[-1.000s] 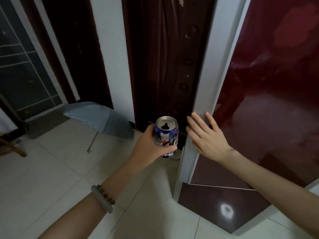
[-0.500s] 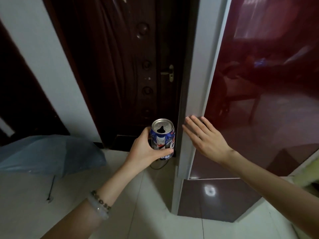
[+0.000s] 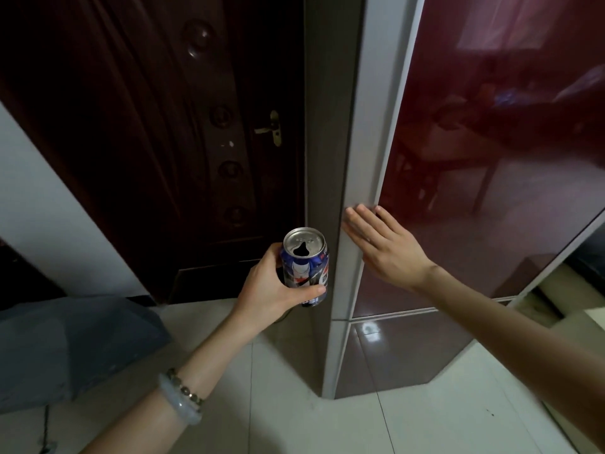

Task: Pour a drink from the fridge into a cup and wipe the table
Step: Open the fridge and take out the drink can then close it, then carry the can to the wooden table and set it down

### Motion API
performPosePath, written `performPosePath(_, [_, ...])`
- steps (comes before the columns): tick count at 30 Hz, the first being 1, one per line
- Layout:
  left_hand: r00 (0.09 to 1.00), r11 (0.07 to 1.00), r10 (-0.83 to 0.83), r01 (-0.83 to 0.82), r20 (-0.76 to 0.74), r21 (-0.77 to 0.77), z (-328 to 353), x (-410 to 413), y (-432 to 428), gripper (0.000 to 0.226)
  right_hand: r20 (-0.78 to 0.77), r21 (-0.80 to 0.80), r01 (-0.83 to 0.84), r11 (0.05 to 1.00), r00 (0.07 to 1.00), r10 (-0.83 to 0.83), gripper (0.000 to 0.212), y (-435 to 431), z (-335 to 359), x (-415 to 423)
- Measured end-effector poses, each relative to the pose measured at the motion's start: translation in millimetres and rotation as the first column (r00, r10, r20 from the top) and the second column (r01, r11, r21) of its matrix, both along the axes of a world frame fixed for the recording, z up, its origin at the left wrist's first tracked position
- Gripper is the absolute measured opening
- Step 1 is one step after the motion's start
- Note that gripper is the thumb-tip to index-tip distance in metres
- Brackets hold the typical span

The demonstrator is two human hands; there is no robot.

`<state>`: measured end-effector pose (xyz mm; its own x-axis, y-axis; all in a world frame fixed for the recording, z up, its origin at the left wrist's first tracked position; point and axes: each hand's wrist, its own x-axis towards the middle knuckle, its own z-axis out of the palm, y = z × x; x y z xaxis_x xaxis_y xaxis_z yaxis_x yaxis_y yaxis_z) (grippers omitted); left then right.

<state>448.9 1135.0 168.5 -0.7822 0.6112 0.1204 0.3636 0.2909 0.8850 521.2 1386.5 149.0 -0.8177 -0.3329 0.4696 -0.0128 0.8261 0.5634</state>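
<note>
— Wrapped firmly round the can [image 3: 306, 267], that's our left hand [image 3: 271, 286]: thumb across the front, fingers curled behind.

— And where have we got it?

— Up in the air, upright, its opened top facing us. It sits just beside the grey edge [image 3: 357, 158] of the fridge; whether it touches, we can't tell.

— Our right hand [image 3: 389, 250]?

— Spread flat and grasping nothing. The palm lies on the glossy maroon fridge door [image 3: 491, 165], and the straight fingers [image 3: 360, 224] reach onto that grey edge.

— What else do we see around us?

— A second maroon panel [image 3: 402, 352] below the door, catching a spot of light. Behind the can stands a dark wooden door [image 3: 147, 126] with a brass handle [image 3: 272, 128]. On our left wrist we wear a pale bangle [image 3: 180, 401] next to a string of beads. A grey umbrella [image 3: 72, 345] lies open on the pale floor tiles [image 3: 425, 421], well to the left.
</note>
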Motion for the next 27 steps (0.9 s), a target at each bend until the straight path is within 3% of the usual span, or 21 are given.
performPosePath(4, [1.000, 1.000, -0.019, 0.019, 0.018, 0.005, -3.4, -3.1, 5.7, 0.070, 0.032, -0.098, 0.022, 0.995, 0.999, -0.019, 0.062, -9.2, 1.2, 2.2])
performPosePath(6, [0.999, 0.999, -0.038, 0.038, 0.010, 0.002, -4.6, -3.6, 8.2, 0.069, 0.086, -0.320, -0.019, 0.947, 0.995, 0.049, 0.062, -24.7, 1.5, 11.1])
performPosePath(8, [0.999, 0.999, -0.053, 0.053, 0.010, 0.005, -6.8, -2.6, 10.5, 0.068, 0.149, -0.635, -0.003, 0.772, 0.981, 0.127, 0.064, -42.5, -0.2, 25.9])
performPosePath(10, [0.997, 0.997, -0.075, 0.075, 0.010, 0.014, -8.9, 0.1, 12.3, 0.067, 0.242, -0.888, 0.137, 0.440, 0.951, 0.191, 0.062, -61.3, -2.0, 38.2])
performPosePath(11, [0.996, 0.996, -0.088, 0.088, 0.011, 0.017, -10.1, 2.1, 13.5, 0.067, 0.271, -0.951, 0.227, 0.210, 0.938, 0.215, 0.058, -68.6, -4.6, 41.9])
performPosePath(13, [0.992, 0.992, -0.123, 0.123, 0.014, 0.016, -13.3, 6.0, 17.9, 0.067, 0.277, -0.861, 0.354, -0.366, 0.929, 0.246, 0.052, -75.2, -7.5, 49.0])
performPosePath(14, [0.989, 0.989, -0.145, 0.145, 0.019, 0.013, -15.1, 8.5, 20.5, 0.067, 0.278, -0.735, 0.377, -0.563, 0.926, 0.257, 0.049, -74.7, -9.7, 53.5])
performPosePath(15, [0.985, 0.986, -0.169, 0.169, 0.023, 0.014, -17.5, 11.4, 23.2, 0.067, 0.282, -0.625, 0.384, -0.679, 0.923, 0.262, 0.047, -73.2, -10.9, 59.4])
performPosePath(21, [0.939, 0.938, -0.344, 0.343, 0.024, 0.047, -32.9, 33.3, 40.2, 0.069, 0.176, -0.349, 0.181, -0.919, 0.976, 0.126, 0.044, -84.0, -18.4, 106.3])
performPosePath(27, [0.793, 0.795, -0.606, 0.601, 0.063, 0.079, -48.7, 63.9, 54.7, 0.073, 0.174, -0.302, -0.099, -0.948, 0.972, -0.157, 0.040, -117.2, -32.6, 164.5])
